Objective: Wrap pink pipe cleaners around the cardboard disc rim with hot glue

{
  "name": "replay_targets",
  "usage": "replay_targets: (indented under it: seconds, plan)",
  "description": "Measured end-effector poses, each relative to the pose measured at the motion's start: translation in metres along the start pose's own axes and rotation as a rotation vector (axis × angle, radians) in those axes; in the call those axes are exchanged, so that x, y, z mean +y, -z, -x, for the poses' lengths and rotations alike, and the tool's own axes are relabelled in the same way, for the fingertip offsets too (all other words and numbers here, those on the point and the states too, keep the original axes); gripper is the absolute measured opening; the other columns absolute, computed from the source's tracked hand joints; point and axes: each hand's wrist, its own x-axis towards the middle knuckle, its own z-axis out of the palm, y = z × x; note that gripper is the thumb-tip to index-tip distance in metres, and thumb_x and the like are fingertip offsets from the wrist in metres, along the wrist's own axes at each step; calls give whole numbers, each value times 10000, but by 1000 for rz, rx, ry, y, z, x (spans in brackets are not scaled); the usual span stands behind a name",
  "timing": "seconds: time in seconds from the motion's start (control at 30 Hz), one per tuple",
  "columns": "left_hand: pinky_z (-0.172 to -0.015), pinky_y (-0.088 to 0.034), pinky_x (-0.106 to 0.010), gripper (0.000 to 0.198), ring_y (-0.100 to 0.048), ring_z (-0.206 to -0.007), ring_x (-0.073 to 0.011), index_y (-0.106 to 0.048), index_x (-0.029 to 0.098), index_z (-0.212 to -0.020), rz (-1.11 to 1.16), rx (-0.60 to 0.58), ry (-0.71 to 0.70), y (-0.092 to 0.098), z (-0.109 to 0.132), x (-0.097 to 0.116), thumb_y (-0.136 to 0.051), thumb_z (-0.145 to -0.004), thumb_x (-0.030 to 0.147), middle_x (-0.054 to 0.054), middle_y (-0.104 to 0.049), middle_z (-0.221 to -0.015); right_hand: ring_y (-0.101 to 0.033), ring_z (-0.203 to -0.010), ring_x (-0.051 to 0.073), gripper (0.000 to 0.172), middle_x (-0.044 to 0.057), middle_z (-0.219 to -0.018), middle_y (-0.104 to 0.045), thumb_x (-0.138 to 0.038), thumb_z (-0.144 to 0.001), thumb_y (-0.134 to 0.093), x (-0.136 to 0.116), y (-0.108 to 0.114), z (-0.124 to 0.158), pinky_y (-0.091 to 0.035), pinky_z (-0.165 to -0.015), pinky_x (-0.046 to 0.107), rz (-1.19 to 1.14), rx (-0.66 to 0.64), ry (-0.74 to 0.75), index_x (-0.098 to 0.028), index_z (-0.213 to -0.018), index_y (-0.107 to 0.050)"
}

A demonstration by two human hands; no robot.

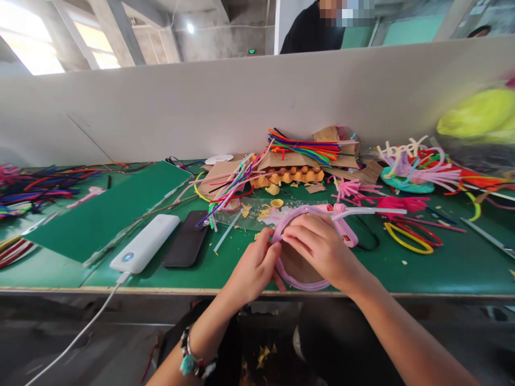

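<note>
In front of me is a round brown cardboard disc edged with a lilac pipe-cleaner ring. My left hand grips its left edge, thumb on top and fingers partly beneath. From above, my right hand reaches over the disc, its fingertips pinched at the ring's upper left edge beside my left thumb. What exactly lies between those fingertips is hidden. Just behind my right hand lies a pink tool that looks like a hot glue gun, with a translucent stick pointing right.
A white power bank with a cable and a black phone lie to the left. Behind are pipe-cleaner bundles, an egg carton and scraps. Yellow and red loops lie right. A low partition backs the table.
</note>
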Motion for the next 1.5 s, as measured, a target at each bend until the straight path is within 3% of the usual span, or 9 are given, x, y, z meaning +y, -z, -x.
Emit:
replay_targets:
  seconds: [0.13, 0.37, 0.77, 0.93, 1.17, 1.5]
  plan:
    - [-305, -295, -154, 129, -587, -380, -125, -320, 215, -783, 22, -3, 33, -2, 1, -2, -312, -858, 320, 100, -442, -503, -541, -726, 128, 165, 13, -722, -609, -167, -849, -470, -2, 1, -1, -402, -705, 283, -32, -8, 27, -163, -749, -601]
    - [-330, -325, -168, 146, -600, -409, -142, -350, 203, -798, -61, -9, -8, -4, -1, -2, -306, -853, 331, 85, -457, -481, -536, -728, 136, 136, 21, -724, -599, -154, -830, -494, -3, 1, 0, -398, -702, 286, -14, 5, 36, -148, -760, -611]
    - [-385, -343, -175, 190, -581, -382, -131, -413, 191, -793, -182, 108, -6, -4, -3, -3, -283, -862, 311, 87, -464, -414, -572, -745, 132, 101, 5, -759, -635, -181, -839, -496, 0, 6, -1, -314, -745, 308, 145, 42, 26, -192, -849, -597]
    - [-397, -346, -169, 185, -586, -398, -120, -399, 197, -749, -198, 101, 6, -3, -3, 0, -290, -857, 301, 81, -470, -435, -568, -737, 131, 67, -2, -736, -624, -173, -827, -519, 2, 6, 0, -294, -731, 305, 195, 60, 31, -196, -844, -580]
    - [-409, -354, -168, 180, -590, -413, -113, -405, 200, -731, -210, 74, -6, -2, -2, -1, -306, -854, 286, 83, -467, -454, -573, -752, 132, 128, 45, -888, -615, -231, -845, -498, 3, 4, -1, -280, -710, 304, 275, 55, -12, -191, -949, -561]
    - [-419, -351, -166, 188, -604, -438, -119, -402, 193, -724, -225, 34, -9, 0, -1, 2, -305, -851, 294, 77, -458, -476, -568, -744, 141, 126, 43, -876, -631, -276, -839, -514, 2, 5, -3, -236, -671, 317, 316, 65, -49, -191, -838, -606]
